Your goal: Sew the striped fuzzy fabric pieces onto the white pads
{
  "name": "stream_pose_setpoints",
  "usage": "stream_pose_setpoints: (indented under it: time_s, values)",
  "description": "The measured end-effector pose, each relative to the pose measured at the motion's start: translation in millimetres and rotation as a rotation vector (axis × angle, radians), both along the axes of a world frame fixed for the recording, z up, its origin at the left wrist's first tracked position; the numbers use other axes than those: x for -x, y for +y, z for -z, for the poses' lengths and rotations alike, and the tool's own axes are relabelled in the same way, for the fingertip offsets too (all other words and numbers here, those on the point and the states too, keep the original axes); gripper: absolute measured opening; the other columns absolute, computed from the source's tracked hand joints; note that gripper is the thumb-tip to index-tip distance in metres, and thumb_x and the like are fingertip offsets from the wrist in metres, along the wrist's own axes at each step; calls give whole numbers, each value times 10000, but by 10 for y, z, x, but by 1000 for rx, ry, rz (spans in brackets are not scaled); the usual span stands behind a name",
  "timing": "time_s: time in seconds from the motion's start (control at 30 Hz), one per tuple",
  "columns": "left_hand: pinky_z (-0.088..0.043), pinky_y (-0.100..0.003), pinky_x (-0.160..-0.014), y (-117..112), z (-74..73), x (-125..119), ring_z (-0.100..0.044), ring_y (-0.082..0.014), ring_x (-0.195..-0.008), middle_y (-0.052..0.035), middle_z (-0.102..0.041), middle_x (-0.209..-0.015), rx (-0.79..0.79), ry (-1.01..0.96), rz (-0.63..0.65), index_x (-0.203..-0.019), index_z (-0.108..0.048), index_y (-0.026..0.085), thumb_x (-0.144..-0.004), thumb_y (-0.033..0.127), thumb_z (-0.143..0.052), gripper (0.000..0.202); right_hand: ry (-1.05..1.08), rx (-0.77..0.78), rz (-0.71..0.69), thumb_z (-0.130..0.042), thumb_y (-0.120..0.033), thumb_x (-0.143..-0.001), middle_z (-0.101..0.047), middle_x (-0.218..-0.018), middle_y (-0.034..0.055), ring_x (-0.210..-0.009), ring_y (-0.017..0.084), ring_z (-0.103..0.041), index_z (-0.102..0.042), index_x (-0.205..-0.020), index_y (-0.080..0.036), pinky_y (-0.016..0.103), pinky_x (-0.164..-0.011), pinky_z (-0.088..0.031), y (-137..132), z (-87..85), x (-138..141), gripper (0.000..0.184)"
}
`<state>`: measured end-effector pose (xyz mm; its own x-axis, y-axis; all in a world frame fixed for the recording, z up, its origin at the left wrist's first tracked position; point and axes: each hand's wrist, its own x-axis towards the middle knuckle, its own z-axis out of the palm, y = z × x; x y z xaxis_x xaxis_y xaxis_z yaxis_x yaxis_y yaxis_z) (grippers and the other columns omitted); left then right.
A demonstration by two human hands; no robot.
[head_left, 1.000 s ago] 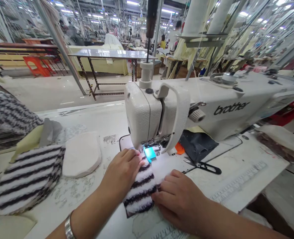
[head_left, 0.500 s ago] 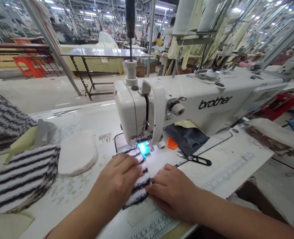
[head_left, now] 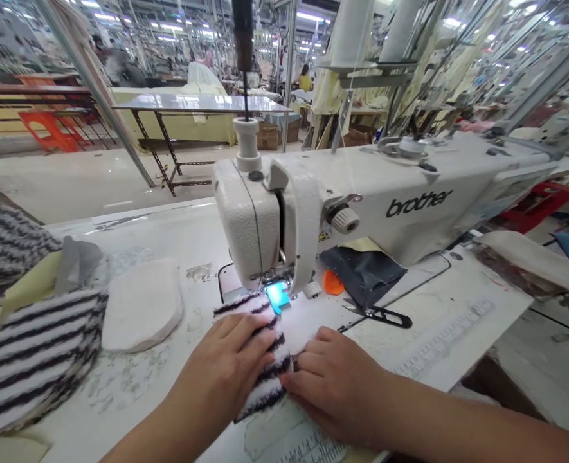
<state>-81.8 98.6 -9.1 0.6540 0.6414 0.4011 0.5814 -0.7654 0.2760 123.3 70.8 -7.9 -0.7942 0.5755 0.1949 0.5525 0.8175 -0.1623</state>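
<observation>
A striped black-and-white fleece piece (head_left: 269, 370) lies under the presser foot end of a white sewing machine (head_left: 252, 218). My left hand (head_left: 233, 357) rests on its left part with the fingers laid flat, pressing it to the table. At the right edge of the fleece, my right hand (head_left: 332, 386) pinches the cloth between thumb and curled fingers. A bright blue-lit guide piece (head_left: 278, 296) sits by the needle area, just beyond my left fingertips. The needle itself is too small to make out.
To the left lie a white rounded pad (head_left: 144, 305) and a stack of striped fleece pieces (head_left: 38, 357). Thread snips (head_left: 385, 316), an orange bit (head_left: 333, 281) and dark fabric (head_left: 366, 273) lie right of the needle area. A printed ruler (head_left: 308, 447) marks the front edge.
My left hand has slid slightly toward me, showing more of the fleece's far end. My right hand keeps its pinch at the edge. The view has shifted a little.
</observation>
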Motion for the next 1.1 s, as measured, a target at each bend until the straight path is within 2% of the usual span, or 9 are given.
stream_pose_setpoints:
  time_s: [0.2, 0.4, 0.47, 0.6, 0.67, 0.83, 0.9, 1.0, 1.1]
  values:
    - [-481, -402, -816, 234, 48, 78, -536, -237, -956, -64, -593, -1070, -19, 47, -7, -1060, -602, 223, -910, 251, -449, 216, -91, 6, -17, -487, -178, -795, -601, -680, 3, -617, 152, -486, -571, -820, -179, 328, -584, -239, 270, -19, 59, 88]
    - [-467, -349, -716, 434, 49, 142, -539, -209, -798, -49, -582, -818, -39, 68, -44, -920, -637, 225, -929, 282, -406, 238, -160, 52, 27, -575, -177, -755, -631, -729, 3, -595, 135, -509, -582, -813, -176, 287, -559, -257, 488, -116, 144, 58]
    - [-462, -344, -714, 451, 17, 157, -541, -206, -792, -50, -592, -829, -53, 43, 1, -908, -633, 220, -931, 273, -401, 239, -172, 66, 29, -592, -178, -741, -634, -727, -1, -585, 135, -508, -585, -817, -178, 287, -569, -265, 497, -126, 149, 77]
    - [-455, -308, -780, 472, -27, 195, -558, -178, -862, -38, -623, -997, -28, 22, 192, -975, -609, 235, -937, 252, -408, 205, -159, 65, 35, -545, -177, -778, -632, -723, -1, -591, 149, -510, -575, -834, -188, 304, -604, -276, 504, -104, 142, 65]
    - [-460, -304, -753, 486, -20, 207, -568, -179, -861, -37, -630, -1005, -25, 28, 212, -960, -608, 240, -942, 272, -398, 213, -158, 44, 44, -533, -193, -792, -628, -717, 4, -593, 160, -507, -571, -824, -201, 310, -612, -276, 517, -102, 142, 50]
    - [-460, -314, -742, 495, 22, 191, -582, -185, -872, -37, -633, -994, -51, 30, 169, -891, -619, 235, -945, 281, -385, 245, -174, 19, 69, -559, -221, -791, -616, -680, 16, -568, 162, -490, -569, -768, -200, 302, -569, -247, 552, -136, 146, 33]
    - [-457, -315, -748, 485, 32, 177, -580, -186, -885, -41, -632, -998, -71, 20, 139, -891, -624, 230, -941, 273, -387, 246, -161, 0, 86, -564, -222, -789, -625, -684, 14, -574, 162, -498, -586, -822, -203, 302, -565, -248, 554, -130, 140, 44]
    - [-447, -334, -753, 463, 54, 152, -578, -193, -869, -44, -633, -986, -103, 26, 81, -877, -627, 219, -937, 271, -386, 253, -104, -64, 96, -561, -216, -788, -657, -733, 7, -584, 166, -528, -589, -950, -201, 312, -578, -273, 542, -83, 120, 165]
    - [-438, -356, -730, 435, 77, 112, -574, -208, -834, -49, -639, -929, -122, 35, 4, -850, -625, 201, -932, 264, -378, 268, -10, -125, 93, -526, -231, -827, -671, -714, -5, -588, 163, -549, -594, -930, -188, 320, -588, -286, 519, -25, 91, 131]
